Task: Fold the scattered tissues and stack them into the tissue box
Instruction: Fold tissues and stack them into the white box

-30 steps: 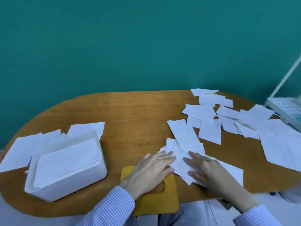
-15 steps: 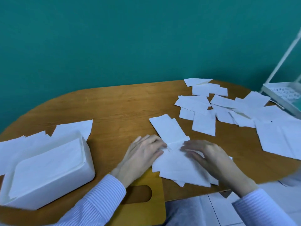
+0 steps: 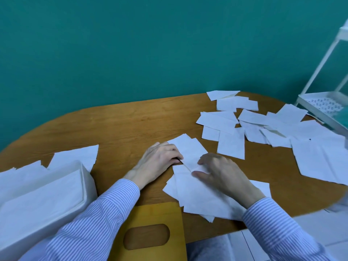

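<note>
Both hands worked one tissue at mid-bench.
Your left hand and right hand pinched it; its long axis ran diagonally, far-left to near-right, tissue box at left.

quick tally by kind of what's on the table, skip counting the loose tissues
tissue box: 1
yellow lid with an oval slot: 1
hands, left hand and right hand: 2
loose tissues: too overlapped to count
total counted: 4
</note>
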`<state>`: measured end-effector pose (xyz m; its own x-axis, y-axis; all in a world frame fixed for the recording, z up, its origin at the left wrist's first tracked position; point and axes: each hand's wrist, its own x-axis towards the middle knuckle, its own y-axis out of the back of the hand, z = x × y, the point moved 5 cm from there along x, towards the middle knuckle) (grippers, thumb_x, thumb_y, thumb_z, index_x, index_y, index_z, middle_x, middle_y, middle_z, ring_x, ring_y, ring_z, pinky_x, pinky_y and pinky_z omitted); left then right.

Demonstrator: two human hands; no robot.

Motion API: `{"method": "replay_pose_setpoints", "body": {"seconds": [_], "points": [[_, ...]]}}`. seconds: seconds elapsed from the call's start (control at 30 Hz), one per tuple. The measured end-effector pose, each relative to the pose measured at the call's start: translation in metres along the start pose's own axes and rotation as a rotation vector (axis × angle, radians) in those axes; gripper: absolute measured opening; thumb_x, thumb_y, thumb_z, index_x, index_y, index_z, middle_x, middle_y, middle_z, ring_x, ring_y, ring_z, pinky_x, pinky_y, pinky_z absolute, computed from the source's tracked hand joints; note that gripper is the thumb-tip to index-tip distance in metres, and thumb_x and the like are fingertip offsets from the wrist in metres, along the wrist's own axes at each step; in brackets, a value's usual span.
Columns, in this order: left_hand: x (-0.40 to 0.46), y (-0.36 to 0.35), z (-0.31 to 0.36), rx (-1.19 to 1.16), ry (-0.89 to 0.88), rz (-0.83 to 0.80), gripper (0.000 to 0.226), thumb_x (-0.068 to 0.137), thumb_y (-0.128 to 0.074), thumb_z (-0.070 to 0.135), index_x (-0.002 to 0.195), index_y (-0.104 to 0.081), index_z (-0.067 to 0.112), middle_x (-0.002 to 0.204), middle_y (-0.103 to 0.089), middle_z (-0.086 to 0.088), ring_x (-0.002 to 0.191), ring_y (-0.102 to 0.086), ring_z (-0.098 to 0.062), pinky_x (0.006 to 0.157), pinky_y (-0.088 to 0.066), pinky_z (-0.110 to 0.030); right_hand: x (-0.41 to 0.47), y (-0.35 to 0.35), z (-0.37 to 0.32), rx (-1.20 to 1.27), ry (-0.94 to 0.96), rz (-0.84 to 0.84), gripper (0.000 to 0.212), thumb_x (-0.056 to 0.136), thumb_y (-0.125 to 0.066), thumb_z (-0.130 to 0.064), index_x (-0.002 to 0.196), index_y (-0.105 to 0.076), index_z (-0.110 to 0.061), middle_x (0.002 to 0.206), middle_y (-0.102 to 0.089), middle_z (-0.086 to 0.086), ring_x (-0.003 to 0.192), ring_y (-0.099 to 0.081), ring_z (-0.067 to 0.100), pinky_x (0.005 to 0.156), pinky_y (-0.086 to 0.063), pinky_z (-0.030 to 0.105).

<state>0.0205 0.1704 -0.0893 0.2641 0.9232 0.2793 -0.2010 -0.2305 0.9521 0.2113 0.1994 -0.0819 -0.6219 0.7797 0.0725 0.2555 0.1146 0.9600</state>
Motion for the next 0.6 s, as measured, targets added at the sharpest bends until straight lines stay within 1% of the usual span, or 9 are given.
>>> {"method": "replay_pose_setpoints", "body": {"seconds": [0.07,0.13,0.2,0.23,0.3,0.4,0.5,0.6], "points": [[0.004,0.0,0.002,-0.003,-0.036,0.025,0.009,0.097,-0.063,0.033,0.099,-0.071,0.031,0.098,-0.066,0.017,0.093,-0.056,-0.006,0.073,-0.037,-0.027,0.002,0.0,0.001,0.007,-0.025,-0.017,0.055,0.087,-0.055,-0.064,0.125,-0.059,-0.024,0.128,-0.061,-0.008,0.11,-0.06,0.016,0.083,-0.047,0.028],[0.007,0.002,0.006,-0.005,-0.065,0.047,0.01,0.098,-0.062,0.032,0.096,-0.071,0.029,0.092,-0.065,0.015,0.088,-0.055,-0.008,0.071,-0.037,-0.028,0.003,0.0,-0.001,-0.039,-0.016,-0.023,0.056,0.087,-0.056,-0.064,0.127,-0.055,-0.025,0.127,-0.061,-0.005,0.107,-0.06,0.02,0.079,-0.046,0.029],[0.008,0.005,0.013,-0.019,-0.105,0.072,0.01,0.098,-0.062,0.032,0.095,-0.071,0.028,0.09,-0.063,0.014,0.086,-0.054,-0.009,0.071,-0.036,-0.028,0.001,0.002,-0.003,-0.069,0.012,0.005,0.046,0.09,-0.058,-0.057,0.124,-0.055,-0.027,0.121,-0.062,-0.005,0.101,-0.061,0.02,0.073,-0.042,0.028],[0.007,0.007,0.017,-0.029,-0.126,0.081,0.011,0.098,-0.061,0.033,0.096,-0.07,0.027,0.091,-0.063,0.014,0.086,-0.053,-0.008,0.071,-0.035,-0.027,0.0,0.004,-0.003,-0.061,0.036,0.042,0.036,0.092,-0.058,-0.051,0.119,-0.057,-0.027,0.116,-0.063,-0.005,0.097,-0.062,0.02,0.07,-0.043,0.028],[0.002,0.011,0.024,-0.044,-0.166,0.097,0.011,0.1,-0.06,0.032,0.097,-0.069,0.026,0.093,-0.062,0.015,0.087,-0.052,-0.006,0.072,-0.034,-0.025,-0.006,0.009,-0.002,-0.038,0.089,0.111,0.017,0.096,-0.053,-0.038,0.105,-0.062,-0.026,0.101,-0.065,-0.005,0.086,-0.062,0.019,0.065,-0.048,0.03],[-0.006,0.014,0.026,-0.062,-0.183,0.09,0.01,0.1,-0.06,0.033,0.102,-0.065,0.026,0.099,-0.063,0.015,0.089,-0.052,-0.005,0.074,-0.036,-0.025,-0.014,0.011,0.003,-0.037,0.122,0.158,0.013,0.096,-0.051,-0.031,0.09,-0.062,-0.027,0.086,-0.063,-0.008,0.076,-0.061,0.015,0.059,-0.051,0.033],[-0.011,0.01,0.017,-0.056,-0.155,0.039,0.018,0.1,-0.06,0.036,0.114,-0.065,0.026,0.109,-0.064,0.016,0.096,-0.057,-0.005,0.077,-0.042,-0.028,-0.022,0.012,0.01,-0.009,0.117,0.162,0.012,0.095,-0.055,-0.032,0.087,-0.064,-0.029,0.085,-0.065,-0.009,0.075,-0.062,0.012,0.059,-0.051,0.03],[-0.018,0.011,0.016,-0.075,-0.15,0.028,0.018,0.103,-0.056,0.035,0.112,-0.069,0.027,0.108,-0.068,0.017,0.096,-0.062,-0.005,0.075,-0.045,-0.029,-0.032,0.014,0.014,0.028,0.133,0.17,0.01,0.096,-0.058,-0.03,0.089,-0.065,-0.03,0.087,-0.067,-0.011,0.077,-0.063,0.011,0.059,-0.051,0.028]]}}
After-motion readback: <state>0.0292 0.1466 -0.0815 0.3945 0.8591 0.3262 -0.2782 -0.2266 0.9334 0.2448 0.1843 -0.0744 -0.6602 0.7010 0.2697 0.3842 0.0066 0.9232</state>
